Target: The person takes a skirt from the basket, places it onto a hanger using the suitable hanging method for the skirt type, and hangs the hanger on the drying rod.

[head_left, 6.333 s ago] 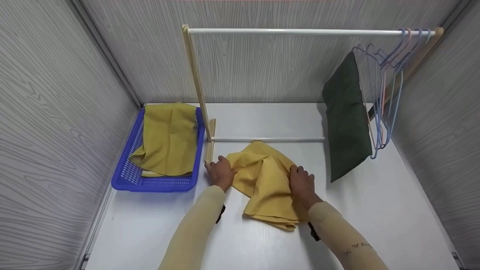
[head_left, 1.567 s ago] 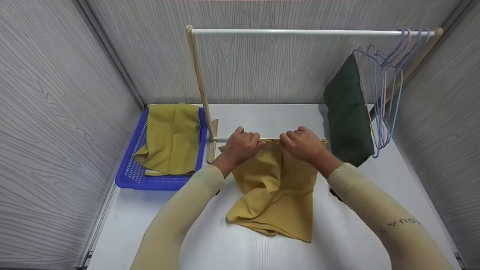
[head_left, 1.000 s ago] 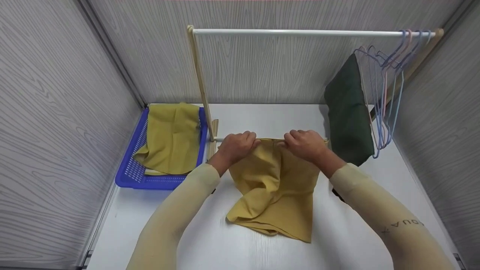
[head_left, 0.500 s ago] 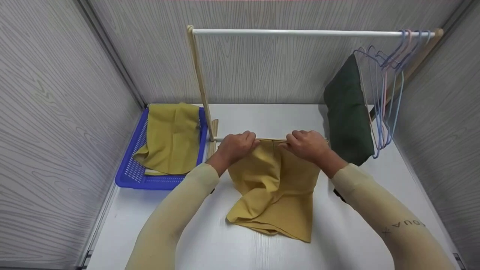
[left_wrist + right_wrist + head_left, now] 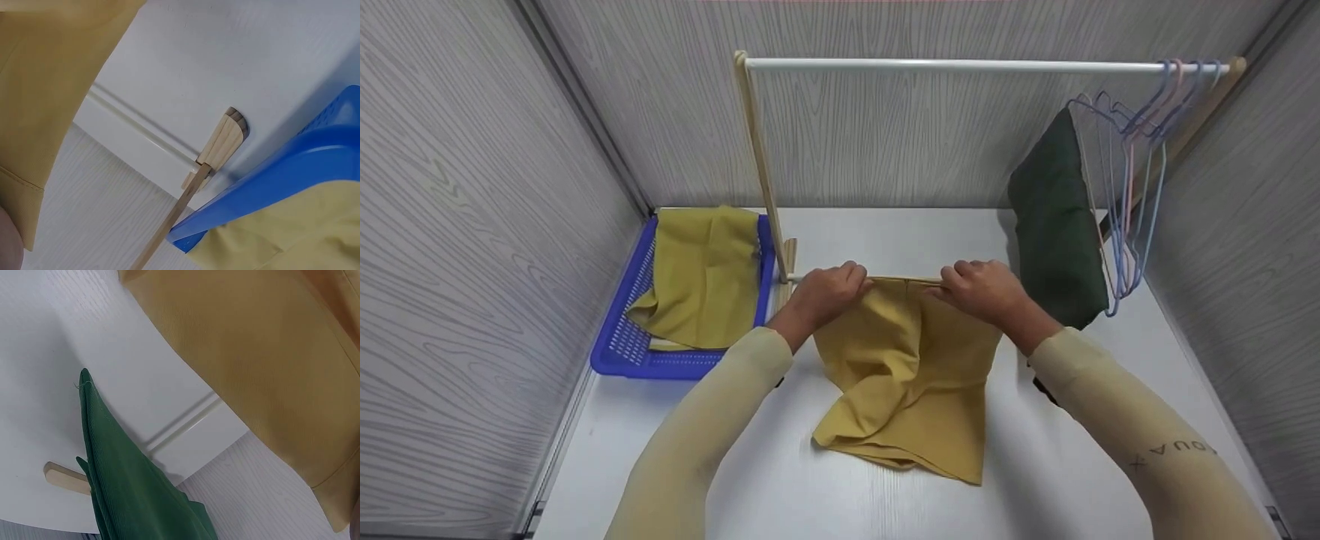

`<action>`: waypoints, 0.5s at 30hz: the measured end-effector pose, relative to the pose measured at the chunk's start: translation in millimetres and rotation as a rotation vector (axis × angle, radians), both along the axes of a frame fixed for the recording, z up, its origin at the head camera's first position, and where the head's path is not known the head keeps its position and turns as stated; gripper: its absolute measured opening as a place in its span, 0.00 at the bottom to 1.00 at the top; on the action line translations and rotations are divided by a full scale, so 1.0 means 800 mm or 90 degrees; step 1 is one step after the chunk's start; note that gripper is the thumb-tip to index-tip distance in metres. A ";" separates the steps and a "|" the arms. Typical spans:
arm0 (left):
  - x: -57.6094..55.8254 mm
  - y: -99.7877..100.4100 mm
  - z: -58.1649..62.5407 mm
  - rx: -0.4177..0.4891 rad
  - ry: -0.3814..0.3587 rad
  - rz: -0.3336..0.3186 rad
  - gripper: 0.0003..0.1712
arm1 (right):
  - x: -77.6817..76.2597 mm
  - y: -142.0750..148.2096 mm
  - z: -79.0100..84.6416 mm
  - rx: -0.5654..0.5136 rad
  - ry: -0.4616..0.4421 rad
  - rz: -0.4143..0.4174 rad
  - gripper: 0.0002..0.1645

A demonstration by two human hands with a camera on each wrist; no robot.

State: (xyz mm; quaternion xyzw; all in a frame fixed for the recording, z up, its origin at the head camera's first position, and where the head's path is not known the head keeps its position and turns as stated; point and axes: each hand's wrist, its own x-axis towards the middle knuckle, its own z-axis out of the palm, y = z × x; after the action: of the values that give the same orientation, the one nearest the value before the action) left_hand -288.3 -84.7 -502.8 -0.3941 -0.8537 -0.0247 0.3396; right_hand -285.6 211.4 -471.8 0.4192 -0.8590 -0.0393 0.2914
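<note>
A mustard-yellow garment (image 5: 934, 375) with a stitched, waistband-like top edge and a centre seam is spread in front of me. Its top edge is stretched nearly straight between my hands, and its lower part lies folded over on the table. My left hand (image 5: 829, 295) grips the top edge left of the seam. On the other side, my right hand (image 5: 986, 296) grips the same edge, thumb toward the middle. Both wrist views show the garment's sides (image 5: 42, 90) hanging from the hands, with a stitched line below the top corner (image 5: 332, 478). Most of the fingers are hidden there.
A blue basket (image 5: 660, 367) with another yellow garment (image 5: 705, 277) stands at left. Behind my hands rises a wooden rack with a white rail (image 5: 960, 65). Several blue and pink hangers (image 5: 1147, 195) cluster at its right end, with a dark green cloth (image 5: 1057, 225) hanging there.
Several seconds ago the garment lay crumpled and turned on the table; now its top edge is pulled straight. Over the last second my hands have slid slightly apart along that edge.
</note>
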 end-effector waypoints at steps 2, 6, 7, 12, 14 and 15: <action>0.000 0.000 0.001 -0.007 -0.004 0.006 0.15 | 0.000 0.001 -0.001 0.001 0.005 0.003 0.25; 0.001 -0.002 0.003 -0.029 -0.010 0.013 0.13 | -0.001 0.004 -0.002 -0.003 0.031 0.016 0.21; 0.001 -0.002 0.003 -0.034 -0.011 0.014 0.13 | -0.001 0.005 -0.003 -0.003 0.036 0.019 0.20; 0.000 -0.010 0.000 -0.067 -0.018 0.037 0.13 | -0.003 0.009 -0.004 0.006 0.048 0.024 0.18; 0.000 -0.015 -0.002 -0.073 -0.025 0.049 0.13 | -0.004 0.012 -0.004 0.008 0.046 0.019 0.18; 0.000 -0.017 -0.003 -0.075 -0.029 0.053 0.13 | -0.003 0.013 -0.005 0.009 0.044 0.017 0.17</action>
State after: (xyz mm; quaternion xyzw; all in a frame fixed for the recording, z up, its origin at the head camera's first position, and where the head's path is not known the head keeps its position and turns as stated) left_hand -288.5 -97.9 -504.9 -0.3766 -0.8770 0.0305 0.2970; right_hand -288.4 221.9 -475.5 0.4310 -0.8426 -0.0561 0.3180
